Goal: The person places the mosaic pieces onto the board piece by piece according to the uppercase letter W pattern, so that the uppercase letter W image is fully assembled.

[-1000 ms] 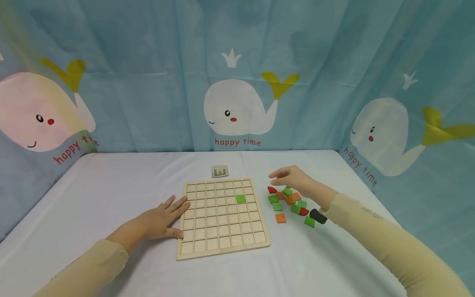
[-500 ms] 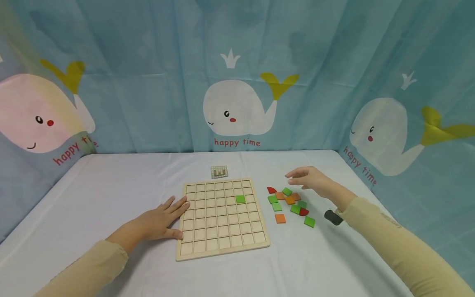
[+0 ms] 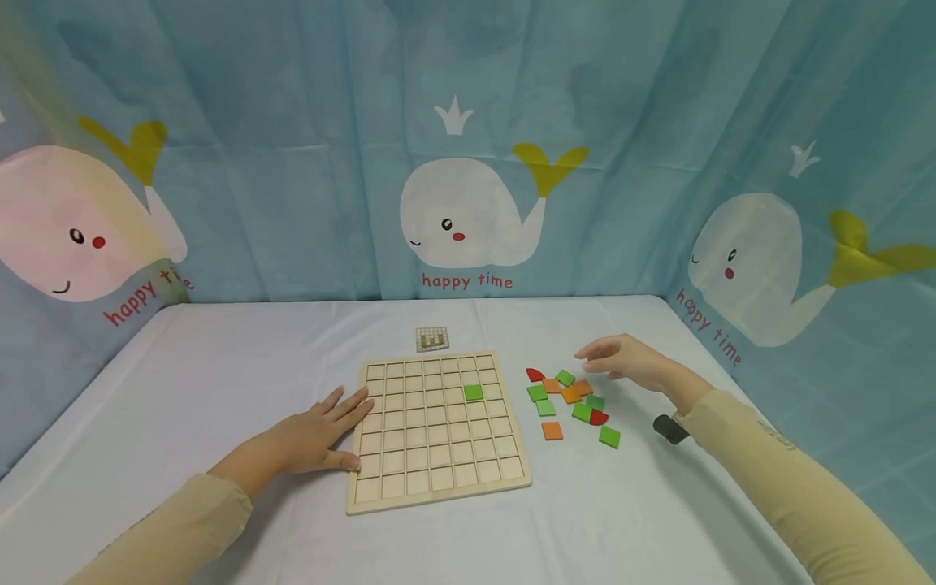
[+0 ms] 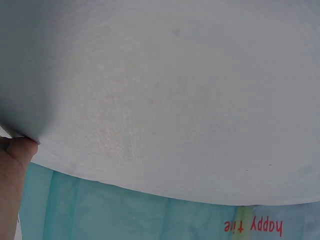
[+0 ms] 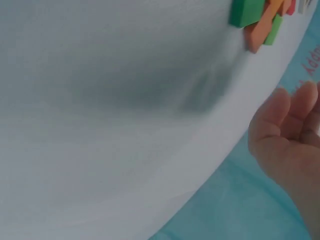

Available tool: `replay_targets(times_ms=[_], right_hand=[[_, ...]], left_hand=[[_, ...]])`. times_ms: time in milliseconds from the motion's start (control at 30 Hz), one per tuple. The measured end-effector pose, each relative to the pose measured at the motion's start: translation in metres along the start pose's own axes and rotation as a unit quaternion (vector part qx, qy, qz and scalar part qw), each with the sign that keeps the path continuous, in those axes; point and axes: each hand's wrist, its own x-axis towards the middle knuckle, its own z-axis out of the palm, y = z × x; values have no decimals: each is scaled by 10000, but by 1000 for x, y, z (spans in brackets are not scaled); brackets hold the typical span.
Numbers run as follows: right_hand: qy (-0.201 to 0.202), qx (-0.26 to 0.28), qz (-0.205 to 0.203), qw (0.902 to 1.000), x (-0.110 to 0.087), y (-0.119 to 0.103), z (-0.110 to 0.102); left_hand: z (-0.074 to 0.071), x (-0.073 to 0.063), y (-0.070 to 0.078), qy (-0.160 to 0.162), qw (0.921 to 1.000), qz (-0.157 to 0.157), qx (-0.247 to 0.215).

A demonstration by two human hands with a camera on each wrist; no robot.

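Observation:
A square wooden grid board [image 3: 439,426] lies on the white table, one green tile [image 3: 474,392] sitting in a cell toward its upper right. My left hand [image 3: 329,435] rests with spread fingers on the board's left edge. Above and just right of a loose pile hovers my right hand [image 3: 621,361], fingers loosely bent and nothing visible in them. The pile mixes green tiles [image 3: 610,436], orange tiles [image 3: 552,431] and red quarter-round pieces [image 3: 535,374]. In the right wrist view, a green tile [image 5: 247,12] and an orange tile [image 5: 257,35] show beyond that hand [image 5: 290,130].
A small card [image 3: 432,339] printed with a grid pattern lies behind the board. Under the right wrist is a black device [image 3: 670,429]. A blue curtain [image 3: 292,219] with whale prints encloses the table's back and sides.
My right hand has moved right, away from the board's side and past the top of the tile pile. The left hand stays on the board edge.

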Motion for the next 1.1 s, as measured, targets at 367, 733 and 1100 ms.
replay_targets(times_ms=[367, 733, 1100], right_hand=[[-493, -338, 137, 9981, 10, 25, -9], [-880, -529, 134, 9946, 17, 28, -9], [-1017, -569, 80, 9932, 21, 26, -9]], left_hand=[[-4, -1, 3, -12, 10000, 4, -50], [-1, -1, 1, 25, 10000, 8, -2], [-2, -1, 4, -59, 10000, -68, -28]])
